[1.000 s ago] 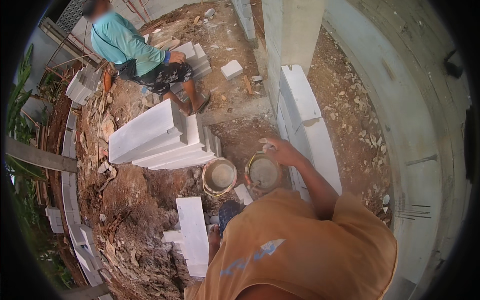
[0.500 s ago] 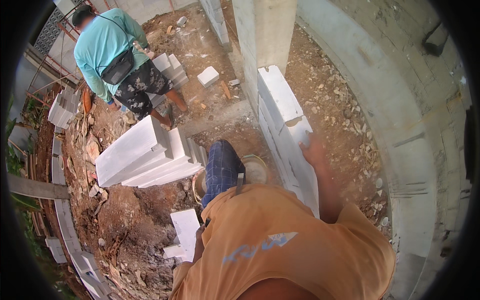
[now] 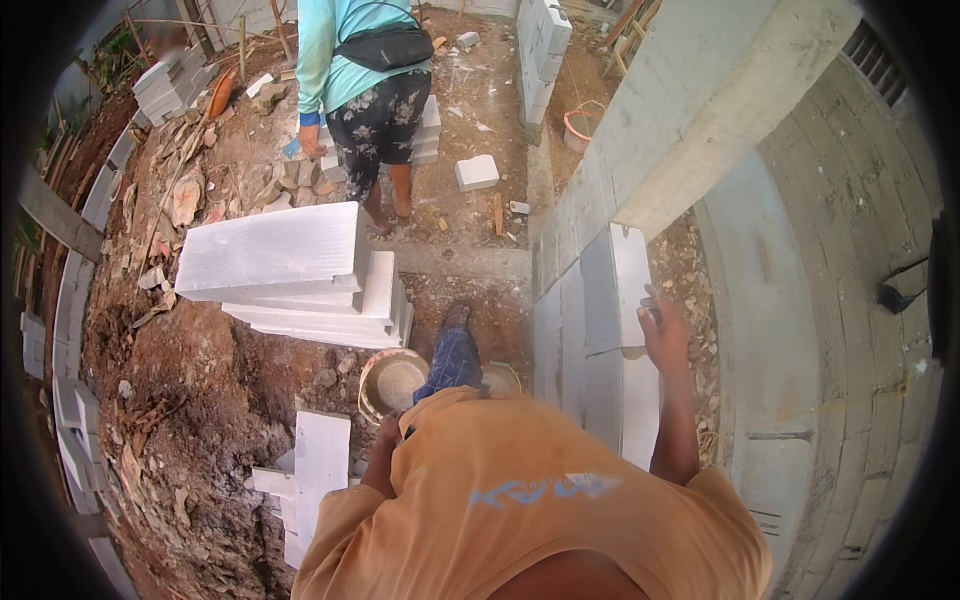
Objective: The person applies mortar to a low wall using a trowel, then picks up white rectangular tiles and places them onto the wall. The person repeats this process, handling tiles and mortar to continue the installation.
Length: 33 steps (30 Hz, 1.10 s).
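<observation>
A low wall of pale grey-white blocks (image 3: 592, 312) runs along my right side, its far end at a concrete column (image 3: 700, 130). My right hand (image 3: 664, 330) is at the outer top edge of this wall, near the joint between two top blocks. Its fingers are apart and it grips nothing that I can see. Down by my left side is my left hand (image 3: 386, 436), partly hidden by my shirt, so its fingers do not show clearly. Close to it stands a bucket (image 3: 394, 382) with grey stuff inside. Several loose white blocks (image 3: 321, 455) lie just beyond it to the left.
A stack of white blocks (image 3: 275, 245) stands ahead on the left. Beyond it a person in a turquoise shirt (image 3: 345, 50) stands by more blocks. One block (image 3: 477, 172) lies on the dirt. Rubble (image 3: 190, 195) covers the left ground; a tall wall (image 3: 850, 300) closes the right.
The view has swung toward the right. My right hand has shifted forward along the wall top, its fingers now apart. The co-worker stands more upright than before.
</observation>
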Available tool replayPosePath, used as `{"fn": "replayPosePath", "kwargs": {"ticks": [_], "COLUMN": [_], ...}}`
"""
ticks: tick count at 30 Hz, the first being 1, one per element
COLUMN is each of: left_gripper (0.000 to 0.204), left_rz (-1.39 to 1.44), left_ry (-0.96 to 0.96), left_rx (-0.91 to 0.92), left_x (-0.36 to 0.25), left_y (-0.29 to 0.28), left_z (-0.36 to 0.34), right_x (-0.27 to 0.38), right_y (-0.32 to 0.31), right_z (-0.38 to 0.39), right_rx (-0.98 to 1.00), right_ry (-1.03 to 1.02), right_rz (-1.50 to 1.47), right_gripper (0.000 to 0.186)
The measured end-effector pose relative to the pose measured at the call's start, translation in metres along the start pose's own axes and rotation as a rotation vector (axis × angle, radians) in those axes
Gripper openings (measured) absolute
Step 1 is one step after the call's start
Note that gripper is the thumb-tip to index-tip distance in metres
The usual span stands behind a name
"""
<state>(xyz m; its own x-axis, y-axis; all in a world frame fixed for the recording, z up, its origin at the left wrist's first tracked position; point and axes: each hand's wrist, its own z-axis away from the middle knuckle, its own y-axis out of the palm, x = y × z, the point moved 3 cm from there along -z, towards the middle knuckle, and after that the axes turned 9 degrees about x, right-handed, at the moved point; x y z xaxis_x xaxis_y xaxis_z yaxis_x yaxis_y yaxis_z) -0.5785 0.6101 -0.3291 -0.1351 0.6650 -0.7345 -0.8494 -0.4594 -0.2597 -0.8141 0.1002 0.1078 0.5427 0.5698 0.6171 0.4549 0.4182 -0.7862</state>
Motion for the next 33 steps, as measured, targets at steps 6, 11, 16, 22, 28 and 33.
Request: {"fn": "replayPosePath", "kwargs": {"ticks": [6, 11, 16, 22, 28, 33], "left_gripper": [0.042, 0.043, 0.043, 0.045, 0.044, 0.046], "left_rz": [-0.219, -0.442, -0.441, -0.354, -0.438, -0.602], "left_ry": [-0.193, -0.220, -0.025, 0.135, -0.212, -0.325], "left_rx": [0.224, 0.449, 0.550, 0.807, 0.756, 0.619], "left_x": [-0.013, -0.067, -0.176, -0.365, -0.448, -0.441], "left_y": [-0.033, -0.094, -0.136, -0.116, -0.089, -0.074], "left_z": [-0.031, -0.086, -0.182, -0.265, -0.353, -0.384], "right_x": [0.055, 0.028, -0.046, -0.140, -0.025, 0.038], "right_y": [0.145, 0.275, 0.268, 0.221, 0.307, 0.391], "right_z": [-0.137, -0.139, -0.098, 0.128, 0.225, 0.250], "right_rx": [0.344, 1.051, 0.753, -0.132, -0.185, -0.229], "right_ry": [-0.117, -0.024, 0.432, 1.131, 1.354, 1.578], "right_rz": [-0.016, 0.025, -0.209, -0.091, -0.309, -0.780], "right_gripper": [0.045, 0.056, 0.050, 0.035, 0.025, 0.019]}}
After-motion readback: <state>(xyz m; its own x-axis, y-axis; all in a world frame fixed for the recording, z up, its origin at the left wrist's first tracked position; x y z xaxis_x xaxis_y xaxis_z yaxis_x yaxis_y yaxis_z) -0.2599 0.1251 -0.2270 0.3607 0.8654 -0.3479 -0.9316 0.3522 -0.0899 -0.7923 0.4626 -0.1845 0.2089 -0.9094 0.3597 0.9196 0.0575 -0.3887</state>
